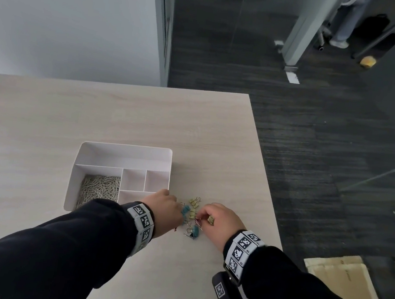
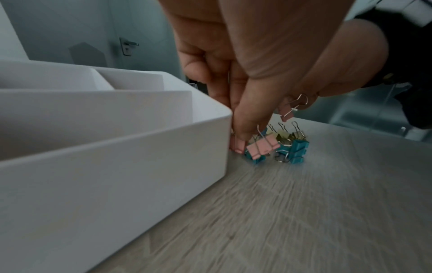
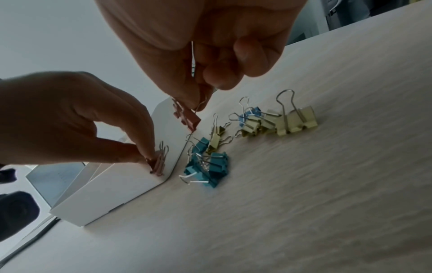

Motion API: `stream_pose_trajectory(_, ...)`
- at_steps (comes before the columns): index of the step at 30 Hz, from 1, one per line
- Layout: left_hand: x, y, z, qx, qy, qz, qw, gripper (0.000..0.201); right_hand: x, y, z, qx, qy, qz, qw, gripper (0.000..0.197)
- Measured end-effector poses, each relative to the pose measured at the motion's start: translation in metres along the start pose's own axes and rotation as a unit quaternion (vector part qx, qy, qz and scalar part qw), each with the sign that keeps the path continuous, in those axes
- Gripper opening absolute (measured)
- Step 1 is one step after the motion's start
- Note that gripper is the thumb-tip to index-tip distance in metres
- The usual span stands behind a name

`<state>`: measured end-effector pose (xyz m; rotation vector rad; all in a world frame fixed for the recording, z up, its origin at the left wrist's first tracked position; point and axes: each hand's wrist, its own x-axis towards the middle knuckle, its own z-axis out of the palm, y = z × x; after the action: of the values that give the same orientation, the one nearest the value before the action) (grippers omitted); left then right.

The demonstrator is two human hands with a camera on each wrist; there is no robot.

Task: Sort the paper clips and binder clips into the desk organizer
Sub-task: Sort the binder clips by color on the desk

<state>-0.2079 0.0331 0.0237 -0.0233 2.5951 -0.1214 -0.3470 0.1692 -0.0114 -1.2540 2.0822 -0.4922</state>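
Observation:
A white desk organizer [image 1: 128, 147] holds a heap of silver paper clips [image 1: 99, 187] in its left compartment. Right of it lies a small pile of binder clips [image 1: 192, 211]: teal ones [image 3: 208, 170], yellow ones [image 3: 292, 122] and a pink one [image 2: 263, 148]. My left hand [image 3: 145, 157] pinches a pink binder clip [image 3: 157, 164] low against the organizer's near right corner [image 2: 224, 129]. My right hand [image 3: 194, 103] pinches another pink binder clip [image 3: 187, 116] just above the pile. In the head view a yellowish clip [image 1: 210, 220] shows between the right hand's fingers.
The pale wood desk [image 1: 122, 117] ends in a right edge [image 1: 263, 161] close to the pile, with dark carpet [image 1: 325, 150] beyond. The organizer's other compartments [image 1: 144, 180] show no contents. Cardboard [image 1: 338, 281] lies on the floor at lower right.

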Motion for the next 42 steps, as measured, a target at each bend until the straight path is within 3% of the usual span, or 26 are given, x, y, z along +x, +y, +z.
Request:
stream_pose_trajectory(3, -0.001, -0.007, -0.004, -0.087, 0.025, -0.023, 0.996, 0.024, 0.003, -0.003, -0.001, 0.013, 0.01, 0.013, 1.0, 0.014)
stream_pose_trajectory(5, -0.006, -0.013, -0.005, -0.236, 0.094, -0.087, 0.963, 0.02, 0.004, -0.008, -0.001, 0.027, 0.022, 0.024, 0.999, 0.013)
stream_pose_trajectory(7, -0.016, -0.02, -0.001, -0.387, 0.175, -0.181, 0.887, 0.012, 0.007, -0.015, 0.0, 0.04, 0.034, 0.034, 0.998, 0.01)
stream_pose_trajectory(11, -0.044, -0.027, 0.024, -0.551, 0.234, -0.321, 0.734, 0.012, 0.016, -0.042, 0.007, 0.108, 0.062, 0.031, 0.992, 0.007)
stream_pose_trajectory(13, -0.056, -0.03, 0.038, -0.58, 0.241, -0.355, 0.692, 0.016, 0.022, -0.059, 0.013, 0.133, 0.055, 0.032, 0.989, 0.007)
stream_pose_trajectory(14, -0.061, -0.031, 0.044, -0.586, 0.236, -0.365, 0.684, 0.015, 0.025, -0.067, 0.016, 0.136, 0.05, 0.033, 0.989, 0.007)
stream_pose_trajectory(21, -0.068, -0.034, 0.055, -0.579, 0.194, -0.387, 0.691, 0.014, 0.045, -0.089, 0.034, 0.055, 0.028, 0.002, 0.998, 0.006)
stream_pose_trajectory(28, -0.064, -0.033, 0.061, -0.606, 0.197, -0.362, 0.68, 0.006, 0.034, -0.069, 0.017, 0.09, 0.062, 0.042, 0.993, 0.006)
stream_pose_trajectory(32, -0.057, -0.032, 0.052, -0.532, 0.215, -0.355, 0.738, 0.008, 0.019, -0.034, -0.004, 0.092, 0.099, 0.09, 0.987, 0.008)
stream_pose_trajectory(36, -0.044, -0.019, 0.038, -0.491, 0.214, -0.284, 0.795, 0.011, 0.004, 0.002, -0.016, 0.066, 0.11, 0.134, 0.983, 0.01)
stream_pose_trajectory(40, -0.028, 0.009, 0.03, -0.456, 0.208, -0.204, 0.841, 0.02, -0.006, 0.022, -0.013, 0.008, 0.065, 0.112, 0.992, 0.006)
stream_pose_trajectory(42, -0.02, 0.023, 0.03, -0.44, 0.19, -0.18, 0.859, 0.028, -0.009, 0.027, -0.008, -0.011, 0.03, 0.092, 0.995, 0.021)
